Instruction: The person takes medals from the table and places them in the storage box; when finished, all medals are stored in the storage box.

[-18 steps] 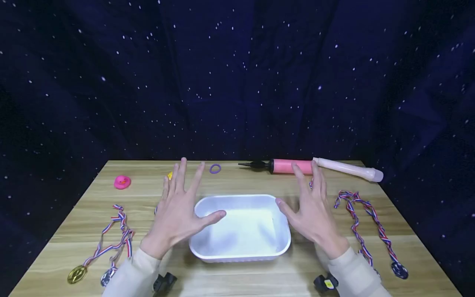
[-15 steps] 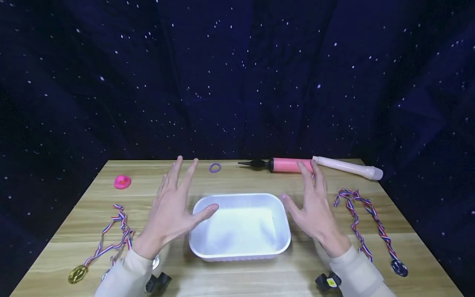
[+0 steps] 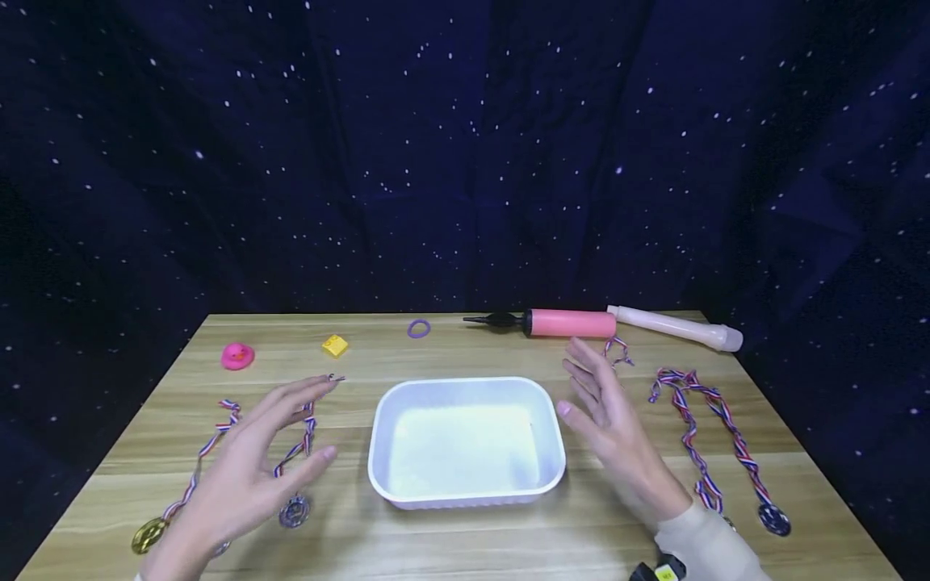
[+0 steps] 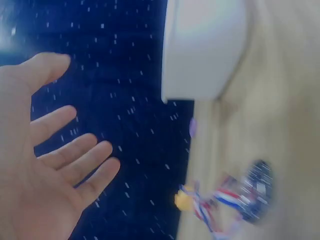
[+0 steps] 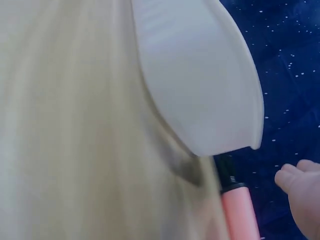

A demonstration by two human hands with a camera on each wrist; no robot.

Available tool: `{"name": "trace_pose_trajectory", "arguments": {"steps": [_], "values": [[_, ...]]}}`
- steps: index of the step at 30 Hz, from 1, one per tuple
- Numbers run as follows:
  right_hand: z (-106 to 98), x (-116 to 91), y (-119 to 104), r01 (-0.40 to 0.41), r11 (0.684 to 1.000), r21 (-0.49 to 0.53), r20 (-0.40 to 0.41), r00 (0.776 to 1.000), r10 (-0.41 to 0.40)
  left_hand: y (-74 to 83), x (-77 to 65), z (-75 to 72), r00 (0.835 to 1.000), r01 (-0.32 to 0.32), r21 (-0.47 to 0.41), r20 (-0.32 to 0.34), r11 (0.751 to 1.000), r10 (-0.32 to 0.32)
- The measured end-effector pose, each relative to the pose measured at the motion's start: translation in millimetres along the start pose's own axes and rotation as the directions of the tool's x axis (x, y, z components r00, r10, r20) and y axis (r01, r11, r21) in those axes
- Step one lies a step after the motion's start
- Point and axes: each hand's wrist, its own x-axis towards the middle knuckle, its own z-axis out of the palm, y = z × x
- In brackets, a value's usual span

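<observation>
My left hand [image 3: 250,472] is spread over the left of the wooden table, fingers loosely bent, holding nothing. It covers part of the medals with striped ribbons there; a silver medal [image 3: 294,512] shows just below its thumb and a gold medal [image 3: 148,535] lies to its left. In the middle stands a white plastic tub [image 3: 465,393] with nothing inside. Beside the tub's right rim hovers my right hand [image 3: 617,436], thumb apart from the fingers, also holding nothing. The right wrist view shows only part of this hand [image 5: 305,197] beyond the tub's outer wall [image 5: 195,75].
Along the back lie a pink rubber duck [image 3: 237,356], a small yellow block [image 3: 335,345], a purple ring [image 3: 418,328], a pink hand pump [image 3: 570,323] and a pale stick with a wider end [image 3: 676,327]. More ribboned medals [image 3: 773,519] lie at right. A starry dark curtain [image 3: 465,161] hangs behind.
My left hand has moved left and toward me, away from the tub, uncovering the yellow block and the silver medal. My right hand has dropped slightly and its fingers have turned inward.
</observation>
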Motion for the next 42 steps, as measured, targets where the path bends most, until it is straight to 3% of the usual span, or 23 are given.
{"name": "trace_pose_trajectory", "arguments": {"steps": [3, 7, 15, 19, 24, 31, 34, 38, 42], "values": [[5, -7, 6, -0.039, 0.992, 0.123, 0.059, 0.998, 0.032, -11.5, -18.0, -0.9, 1.000, 0.021, 0.000, 0.020, 1.000, -0.021], [9, -15, 21, -0.025, 0.972, 0.233, 0.138, 0.990, -0.007, -25.4, -36.5, 0.8, 0.997, 0.014, -0.021, 0.073, 1.000, -0.012], [17, -31, 45, -0.045, 0.943, 0.330, 0.217, 0.976, -0.030, -50.9, -58.5, 10.7, 0.984, -0.009, -0.051, 0.177, 0.999, 0.018], [18, -33, 52, -0.049, 0.933, 0.356, 0.247, 0.968, -0.044, -56.2, -60.2, 12.5, 0.975, 0.005, -0.043, 0.223, 0.999, 0.005], [15, -34, 56, -0.056, 0.940, 0.335, 0.281, 0.959, -0.043, -57.8, -59.9, 14.0, 0.967, 0.044, 0.033, 0.248, 0.998, -0.051], [13, -36, 58, -0.062, 0.948, 0.311, 0.291, 0.956, -0.033, -62.4, -60.8, 15.0, 0.960, 0.064, 0.012, 0.272, 0.998, -0.065], [13, -35, 57, -0.075, 0.949, 0.305, 0.289, 0.957, -0.017, -62.2, -60.0, 14.7, 0.950, 0.117, 0.002, 0.291, 0.993, -0.112], [13, -34, 54, -0.086, 0.949, 0.304, 0.281, 0.960, -0.003, -59.7, -57.0, 14.1, 0.920, 0.227, -0.025, 0.332, 0.974, -0.206], [13, -33, 52, -0.096, 0.946, 0.310, 0.282, 0.959, 0.005, -58.3, -56.9, 14.5, 0.916, 0.232, 0.012, 0.333, 0.973, -0.222]]}}
